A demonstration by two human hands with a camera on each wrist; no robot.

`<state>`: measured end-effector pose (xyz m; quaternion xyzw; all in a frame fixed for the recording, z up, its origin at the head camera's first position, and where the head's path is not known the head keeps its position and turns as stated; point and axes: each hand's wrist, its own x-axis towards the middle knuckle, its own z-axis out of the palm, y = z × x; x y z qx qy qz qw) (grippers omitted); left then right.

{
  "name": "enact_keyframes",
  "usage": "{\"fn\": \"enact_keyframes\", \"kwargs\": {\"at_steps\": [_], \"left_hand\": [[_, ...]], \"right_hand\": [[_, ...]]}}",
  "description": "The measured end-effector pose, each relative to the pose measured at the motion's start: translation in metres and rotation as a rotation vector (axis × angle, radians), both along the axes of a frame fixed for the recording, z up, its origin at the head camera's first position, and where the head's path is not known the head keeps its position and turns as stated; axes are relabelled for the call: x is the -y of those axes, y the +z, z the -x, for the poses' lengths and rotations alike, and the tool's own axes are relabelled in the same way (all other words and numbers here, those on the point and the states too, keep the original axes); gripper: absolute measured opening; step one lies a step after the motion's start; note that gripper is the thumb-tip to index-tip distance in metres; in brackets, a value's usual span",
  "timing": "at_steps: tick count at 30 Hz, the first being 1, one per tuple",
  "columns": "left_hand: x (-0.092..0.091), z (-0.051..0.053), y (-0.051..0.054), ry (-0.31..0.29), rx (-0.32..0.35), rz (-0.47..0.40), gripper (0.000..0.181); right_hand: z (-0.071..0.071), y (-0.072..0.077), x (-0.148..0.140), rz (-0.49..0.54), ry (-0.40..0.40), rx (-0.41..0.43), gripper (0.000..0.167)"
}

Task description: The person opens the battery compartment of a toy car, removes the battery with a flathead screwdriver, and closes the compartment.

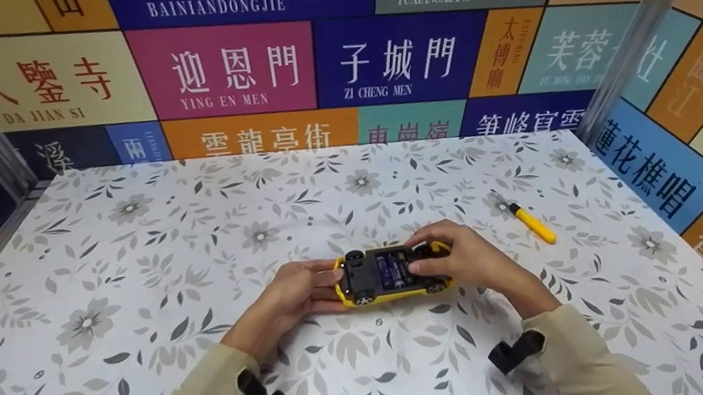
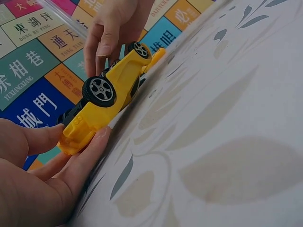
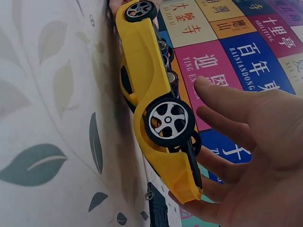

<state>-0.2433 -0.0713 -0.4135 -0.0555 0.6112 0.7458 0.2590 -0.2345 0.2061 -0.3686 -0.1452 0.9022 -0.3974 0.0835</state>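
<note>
A yellow toy car (image 1: 375,300) lies wheels up, its black underside facing me. Batteries (image 1: 393,269) show in the uncovered compartment there. At the car's left end, my left hand (image 1: 292,292) pinches it, thumb above and fingers below, as the left wrist view (image 2: 52,165) shows. My right hand (image 1: 464,254) is over the other end, with its thumb beside the batteries. In the right wrist view that hand (image 3: 251,142) has spread, fairly straight fingers. Its lower fingers are close to the car's end; whether they touch cannot be made out.
A screwdriver with a yellow handle (image 1: 535,224) lies right of the hands on the flowered tabletop (image 1: 186,208). A dark piece (image 3: 158,208) of unclear kind sits by the car's end in the right wrist view. Sign-patterned panels (image 1: 228,69) stand behind the table.
</note>
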Motion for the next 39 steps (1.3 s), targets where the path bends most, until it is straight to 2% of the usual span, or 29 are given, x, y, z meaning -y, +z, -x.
{"fn": "enact_keyframes", "kwargs": {"at_steps": [7,15,28,31,39], "left_hand": [[-0.0011,-0.0011,0.0006,-0.004,0.007,0.002,0.042],[-0.0017,-0.0001,0.0013,-0.016,0.005,0.004,0.043],[0.0000,-0.0018,-0.0008,-0.030,-0.022,-0.002,0.042],[0.0000,-0.0010,-0.0005,-0.027,-0.019,0.010,0.043],[-0.0002,-0.0022,0.0005,-0.019,-0.004,0.003,0.039]], "right_hand": [[-0.0010,-0.0048,0.0017,-0.054,0.093,-0.026,0.042],[-0.0028,-0.0063,0.0022,-0.092,0.092,-0.031,0.042],[-0.0022,-0.0065,0.0000,-0.116,0.151,-0.061,0.040],[-0.0022,-0.0054,0.0014,-0.107,0.138,-0.058,0.038],[0.0006,-0.0088,0.0042,-0.035,0.037,-0.090,0.031]]}}
